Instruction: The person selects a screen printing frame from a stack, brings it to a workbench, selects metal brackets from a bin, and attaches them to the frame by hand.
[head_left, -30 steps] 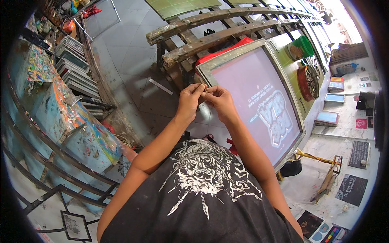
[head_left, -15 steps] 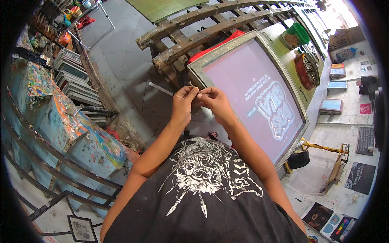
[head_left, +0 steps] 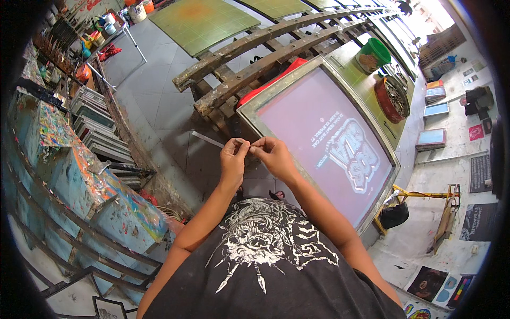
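My left hand [head_left: 232, 162] and my right hand [head_left: 274, 158] meet in front of me, thumbs and fingertips pinched together. Whatever lies between the fingers is too small to make out. Just right of them rests a large screen-printing frame [head_left: 300, 119] with a pinkish mesh and a pale block-letter design. Its near-left edge passes close to my right hand, and my right forearm overlaps its lower side. Under the frame's far-left corner shows a red cloth or sheet [head_left: 263, 94]. A thin pale strip [head_left: 206, 139] juts out behind my left hand.
Worn metal rails [head_left: 223, 98] run away to the far right, beside green boards [head_left: 204, 26]. A green tub [head_left: 381, 55] and a round red tin [head_left: 381, 98] of small metal pieces stand beyond the screen. Stacked frames [head_left: 101, 125] and a paint-splattered blue bench [head_left: 69, 159] line the left.
The view has shifted, so more green boards show at the top. Both hands sit a little lower in the picture, still pinched together; a small thing showing at the left fingertips is now hidden.
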Demonstrator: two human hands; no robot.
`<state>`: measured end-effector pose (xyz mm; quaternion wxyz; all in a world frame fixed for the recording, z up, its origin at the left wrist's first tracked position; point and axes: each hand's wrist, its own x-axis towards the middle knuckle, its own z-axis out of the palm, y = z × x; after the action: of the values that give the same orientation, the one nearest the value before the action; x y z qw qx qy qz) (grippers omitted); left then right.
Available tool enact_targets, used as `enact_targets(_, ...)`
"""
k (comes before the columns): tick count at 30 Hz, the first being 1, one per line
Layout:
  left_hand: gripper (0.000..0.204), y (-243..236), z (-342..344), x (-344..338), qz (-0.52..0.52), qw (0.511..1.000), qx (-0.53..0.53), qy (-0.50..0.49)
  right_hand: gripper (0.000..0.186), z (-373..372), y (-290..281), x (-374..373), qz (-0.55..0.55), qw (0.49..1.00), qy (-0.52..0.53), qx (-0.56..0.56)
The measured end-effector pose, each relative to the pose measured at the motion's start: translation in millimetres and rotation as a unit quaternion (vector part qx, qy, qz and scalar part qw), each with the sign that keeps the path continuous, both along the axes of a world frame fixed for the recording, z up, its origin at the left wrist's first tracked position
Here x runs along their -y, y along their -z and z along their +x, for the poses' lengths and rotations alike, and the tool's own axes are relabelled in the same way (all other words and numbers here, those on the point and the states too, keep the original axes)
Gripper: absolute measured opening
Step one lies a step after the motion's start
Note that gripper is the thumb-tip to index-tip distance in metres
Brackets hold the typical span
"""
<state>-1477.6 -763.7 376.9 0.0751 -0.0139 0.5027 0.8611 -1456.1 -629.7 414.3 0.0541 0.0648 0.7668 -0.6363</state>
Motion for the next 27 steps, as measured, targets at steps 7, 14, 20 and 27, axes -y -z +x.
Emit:
enact_targets(7,0.004,8,4,7,0.078,0.987,0.132,0.049,0.015,9,-3,9,0.178,0.961,0.016,-0.211)
enact_targets(14,0.008,-19,-3,33,-0.218,0.952,-0.169,0.131,0.013,8,-19,-9,0.093,0.994,-0.046,-0.037)
enact_targets(20,0.016,-36,-5,41,-0.158,0.959,-0.012,0.235,0.015,10,-38,-11,0.162,0.966,-0.098,-0.178)
enact_targets(27,0.02,-55,13,28,-0.104,0.975,0.017,0.194,0.014,10,-30,-14,-0.089,0.992,-0.071,-0.053)
